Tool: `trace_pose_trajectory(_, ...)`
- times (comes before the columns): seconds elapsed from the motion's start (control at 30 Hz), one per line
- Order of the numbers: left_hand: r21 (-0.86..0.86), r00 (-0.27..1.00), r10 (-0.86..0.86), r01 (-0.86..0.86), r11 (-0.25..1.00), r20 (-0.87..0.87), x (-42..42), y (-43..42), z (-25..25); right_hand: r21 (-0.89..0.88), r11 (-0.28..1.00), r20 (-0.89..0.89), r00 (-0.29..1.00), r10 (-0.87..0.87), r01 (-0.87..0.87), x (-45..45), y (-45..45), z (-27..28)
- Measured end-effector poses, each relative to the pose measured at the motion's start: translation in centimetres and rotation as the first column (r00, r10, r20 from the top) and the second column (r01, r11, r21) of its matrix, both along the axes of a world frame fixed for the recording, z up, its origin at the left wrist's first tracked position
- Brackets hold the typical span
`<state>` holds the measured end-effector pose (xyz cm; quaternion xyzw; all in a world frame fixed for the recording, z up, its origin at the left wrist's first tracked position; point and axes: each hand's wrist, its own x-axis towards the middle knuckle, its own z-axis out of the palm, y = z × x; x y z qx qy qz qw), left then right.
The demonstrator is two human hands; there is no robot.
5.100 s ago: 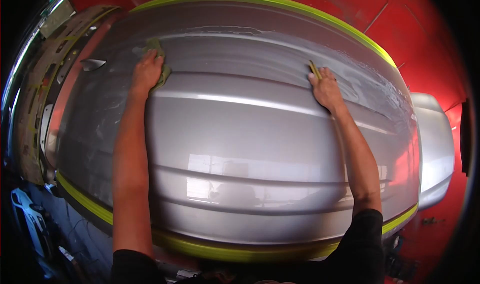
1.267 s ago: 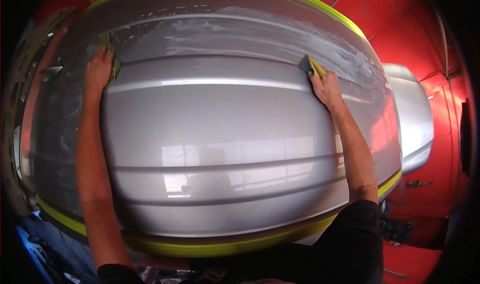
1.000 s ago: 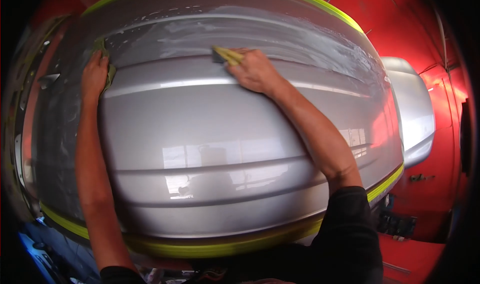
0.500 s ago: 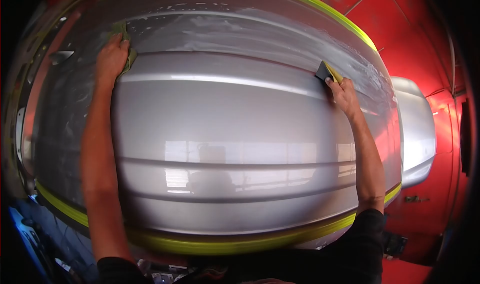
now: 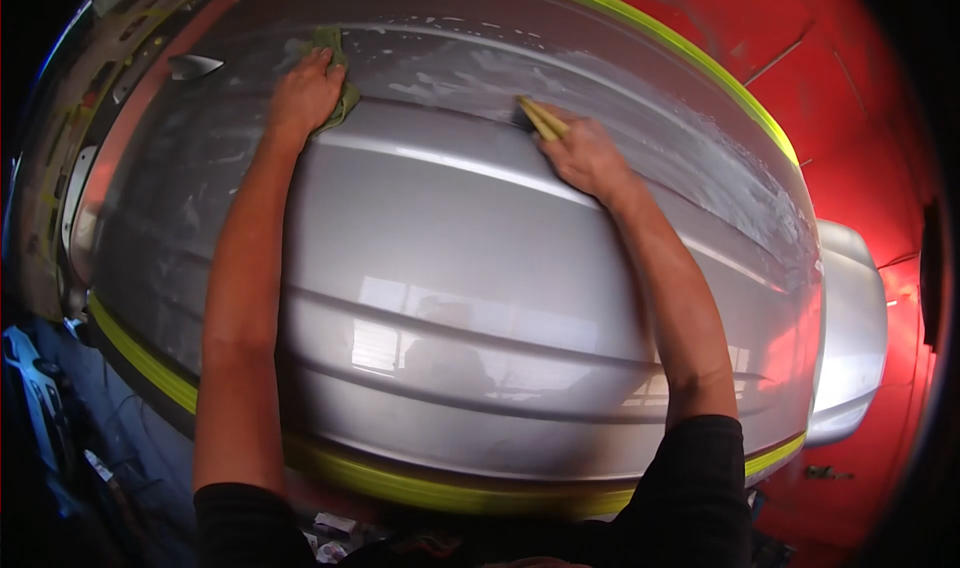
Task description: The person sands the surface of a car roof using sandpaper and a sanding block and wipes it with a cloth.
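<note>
A silver car roof [image 5: 450, 243] with long raised ridges fills the middle of the view. At its far left part, my left hand [image 5: 308, 96] grips a crumpled green cloth [image 5: 345, 103] against the surface. My right hand [image 5: 588, 156] is closed round a sanding block wrapped in yellow-backed sandpaper [image 5: 543, 118], its dark front end on the roof near a groove. Whitish wet smears [image 5: 480, 76] spread over the far side of the panel, beyond both hands. My fingertips on the block are partly hidden behind the hand.
Yellow-green masking tape [image 5: 690, 38] runs along the far roof edge, and more tape [image 5: 400, 483] lines the near edge. A fin-shaped antenna [image 5: 195, 66] stands at the left. Beyond the right end are a silver panel [image 5: 850, 333] and a red surface [image 5: 870, 158].
My right hand has moved left along the roof with the sanding block, closer to my left hand. The left hand and cloth appear further right in view, as the camera has turned slightly.
</note>
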<state>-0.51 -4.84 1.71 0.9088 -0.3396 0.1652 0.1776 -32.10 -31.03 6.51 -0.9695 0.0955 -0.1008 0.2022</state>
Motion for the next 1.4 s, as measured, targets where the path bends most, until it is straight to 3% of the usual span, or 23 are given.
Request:
trace_pose_trajectory(0.03, -0.008, 1.0, -0.001, 0.001, 1.0, -0.005, 0.0, -0.2, 0.0, -0.21, 0.977, 0.173, 0.985, -0.004, 0.04, -3.6, -4.9, -1.8)
trace_pose_trajectory(0.07, -0.019, 1.0, 0.005, -0.005, 1.0, -0.008, 0.0, -0.2, 0.1, -0.158, 0.922, 0.002, 0.934, -0.356, 0.352, -7.5, -8.2, -1.3)
trace_pose_trajectory(0.1, -0.016, 1.0, 0.015, -0.015, 1.0, 0.003, 0.0, -0.2, 0.2, -0.172, 0.842, -0.043, 0.85, -0.525, 0.511, -11.2, -11.8, -1.2)
trace_pose_trajectory(0.13, -0.006, 1.0, 0.018, -0.018, 1.0, 0.01, -0.3, -0.4, 0.4, -0.234, 0.806, 0.002, 0.83, -0.558, 0.543, -14.9, -15.9, -2.4)
trace_pose_trajectory(0.27, 0.018, 0.999, 0.007, -0.008, 1.0, 0.053, 0.1, -1.0, -0.4, -0.204, 0.864, 0.107, 0.888, -0.448, 0.46, -11.6, -13.5, -2.8)
trace_pose_trajectory(0.37, -0.035, 0.999, -0.031, 0.031, 0.999, -0.005, 0.3, -0.7, -0.4, -0.117, 0.965, 0.096, 0.97, -0.225, 0.235, 1.6, -5.1, -1.8)
trace_pose_trajectory(0.4, -0.024, 0.999, -0.034, 0.035, 0.999, 0.011, 0.4, -0.8, -0.4, -0.26, 0.956, 0.076, 0.99, -0.121, 0.137, 6.0, -5.2, -3.5)
trace_pose_trajectory(0.43, -0.018, 0.999, -0.046, 0.046, 0.999, 0.029, 0.8, -0.4, -0.7, -0.132, 0.977, 0.083, 0.984, -0.156, 0.166, 8.1, -2.3, -2.2)
trace_pose_trajectory(0.47, -0.017, 0.997, -0.062, 0.063, 0.998, 0.045, 0.9, -0.3, -0.9, -0.241, 0.966, 0.131, 0.99, -0.061, 0.092, 10.6, -2.9, -4.0)
trace_pose_trajectory(0.57, -0.048, 0.995, -0.097, 0.096, 0.994, -0.001, 0.7, -0.2, -0.3, -0.125, 0.986, 0.226, 0.971, -0.08, 0.11, 8.0, -3.3, -3.8)
trace_pose_trajectory(0.63, -0.061, 0.994, -0.105, 0.103, 0.993, -0.036, 0.1, 0.6, 0.1, -0.159, 0.962, 0.11, 0.972, -0.208, 0.224, 2.8, -5.8, -1.7)
trace_pose_trajectory(0.7, -0.034, 0.996, -0.093, 0.092, 0.995, -0.015, -0.4, 0.9, 0.4, -0.247, 0.904, 0.081, 0.937, -0.34, 0.349, -2.2, -11.9, -3.0)
trace_pose_trajectory(0.8, -0.015, 0.998, -0.057, 0.058, 0.998, 0.02, -1.0, 0.7, 1.1, -0.188, 0.799, 0.11, 0.821, -0.56, 0.571, -7.7, -16.0, -2.6)
trace_pose_trajectory(0.9, 0.003, 0.998, -0.054, 0.054, 0.999, 0.016, -1.2, 0.8, 0.8, -0.241, 0.754, 0.209, 0.791, -0.575, 0.611, -3.7, -16.2, -5.1)
trace_pose_trajectory(1.03, -0.03, 0.994, -0.106, 0.106, 0.994, 0.018, 0.0, 0.6, 0.2, -0.106, 0.94, 0.248, 0.924, -0.292, 0.325, 5.4, -5.1, -3.7)
trace_pose_trajectory(1.13, -0.053, 0.996, -0.084, 0.086, 0.995, 0.036, -0.4, 0.9, 0.6, -0.067, 0.916, 0.162, 0.911, -0.38, 0.395, 6.0, -3.5, -2.6)
trace_pose_trajectory(1.2, -0.062, 0.996, -0.055, 0.051, 0.997, -0.066, -1.2, 1.6, 1.2, -0.008, 0.92, 0.111, 0.915, -0.388, 0.391, 2.3, -5.2, -1.6)
trace_pose_trajectory(1.33, -0.04, 0.996, -0.056, 0.053, 0.998, -0.07, 0.1, 3.1, 0.4, -0.215, 0.716, 0.12, 0.745, -0.656, 0.665, -7.9, -16.9, -3.6)
trace_pose_trajectory(1.4, -0.017, 1.0, -0.018, 0.017, 1.0, -0.026, -0.7, 3.1, 0.5, -0.218, 0.63, 0.115, 0.661, -0.742, 0.745, -12.9, -22.0, -2.9)
